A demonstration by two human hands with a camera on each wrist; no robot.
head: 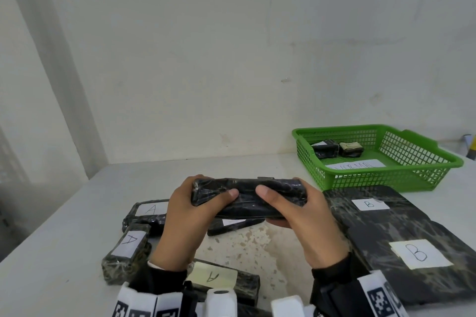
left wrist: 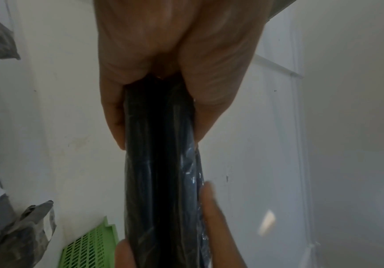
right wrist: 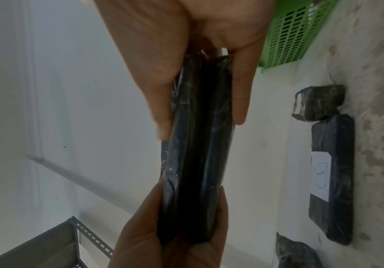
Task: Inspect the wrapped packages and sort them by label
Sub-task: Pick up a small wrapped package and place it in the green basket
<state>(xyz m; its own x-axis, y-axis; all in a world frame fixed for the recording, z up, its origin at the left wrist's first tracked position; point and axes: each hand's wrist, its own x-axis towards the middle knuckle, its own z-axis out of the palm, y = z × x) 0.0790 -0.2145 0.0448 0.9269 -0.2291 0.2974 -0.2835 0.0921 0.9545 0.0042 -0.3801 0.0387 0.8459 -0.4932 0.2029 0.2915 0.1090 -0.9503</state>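
Surroundings: a green basket (head: 422,162) stands toward the desk's (head: 64,252) far right corner, against a pale wall (head: 231,46); a white slip lies on its floor.
In the way: the held package hides most of a smaller labelled one (head: 231,225) lying on the desk beneath it.
Count, basket: two small wrapped packages (head: 325,149) inside.
Count, A labels: three packages (head: 127,252) on the left part of the desk, near its front edge.
Count, B labels: two flat packages (head: 401,247) stacked along the right edge.
Held package: a long black wrapped package (head: 247,197), lifted above the desk's middle, lying crosswise; no label shows on the side seen.
Left hand (head: 185,216): fingers curled round the package's left end, thumb on top.
Right hand (head: 309,216): fingers wrapped round its right end, thumb on top.
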